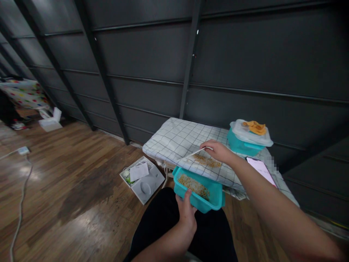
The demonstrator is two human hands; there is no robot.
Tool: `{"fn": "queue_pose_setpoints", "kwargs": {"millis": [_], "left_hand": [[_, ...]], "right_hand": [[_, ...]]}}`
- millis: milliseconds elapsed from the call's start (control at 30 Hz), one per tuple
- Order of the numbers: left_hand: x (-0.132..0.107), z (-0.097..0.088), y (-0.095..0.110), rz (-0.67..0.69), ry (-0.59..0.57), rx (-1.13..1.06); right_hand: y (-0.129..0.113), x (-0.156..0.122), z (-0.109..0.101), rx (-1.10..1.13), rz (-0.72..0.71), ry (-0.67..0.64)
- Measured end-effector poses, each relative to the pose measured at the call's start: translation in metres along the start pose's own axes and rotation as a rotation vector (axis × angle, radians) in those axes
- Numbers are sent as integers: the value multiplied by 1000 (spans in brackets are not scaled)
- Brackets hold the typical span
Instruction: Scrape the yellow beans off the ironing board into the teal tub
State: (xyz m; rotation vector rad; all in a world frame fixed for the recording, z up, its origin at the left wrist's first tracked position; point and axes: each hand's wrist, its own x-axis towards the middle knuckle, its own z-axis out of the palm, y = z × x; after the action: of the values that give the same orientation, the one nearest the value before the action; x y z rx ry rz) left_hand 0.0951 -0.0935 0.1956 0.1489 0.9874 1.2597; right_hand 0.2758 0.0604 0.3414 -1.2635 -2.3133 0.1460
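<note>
My left hand (185, 208) grips the near side of a teal plastic container (216, 194), thumb at its rim. The container is held just below the front edge of the cloth-covered table (174, 136). Inside it lie yellow beans or kernels mixed with whitish grains (193, 185). Above the table my right hand (214, 148) is closed on a thin white strip-like tool (191, 154), whose far end points left; its exact kind cannot be made out. Below that hand, more yellow beans or kernels (208, 161) are spread on the checked cloth, towards the front edge.
A second teal box (240, 143) with a white lid and an orange cloth (255, 127) stands at the table's back right. A phone (260, 170) lies in front of it. On the floor at left are an open white box (148, 183) and a cable (21, 203).
</note>
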Motion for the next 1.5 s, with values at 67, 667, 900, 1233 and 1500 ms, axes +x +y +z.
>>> {"fn": "queue_pose_setpoints", "kwargs": {"millis": [67, 667, 900, 1233, 1500], "left_hand": [[0, 0, 0, 0, -4, -9], [-15, 11, 2, -4, -107, -93], [-14, 6, -5, -46, -42, -10], [-15, 7, -3, -54, -93, -81], [-23, 11, 7, -68, -55, -40]], "right_hand": [[-1, 1, -4, 14, -12, -15], [-19, -31, -21, -109, 53, 125], [-10, -25, -6, -218, 105, 117], [-34, -52, -9, -124, 3, 84], [-54, -73, -5, -86, -35, 125]]}}
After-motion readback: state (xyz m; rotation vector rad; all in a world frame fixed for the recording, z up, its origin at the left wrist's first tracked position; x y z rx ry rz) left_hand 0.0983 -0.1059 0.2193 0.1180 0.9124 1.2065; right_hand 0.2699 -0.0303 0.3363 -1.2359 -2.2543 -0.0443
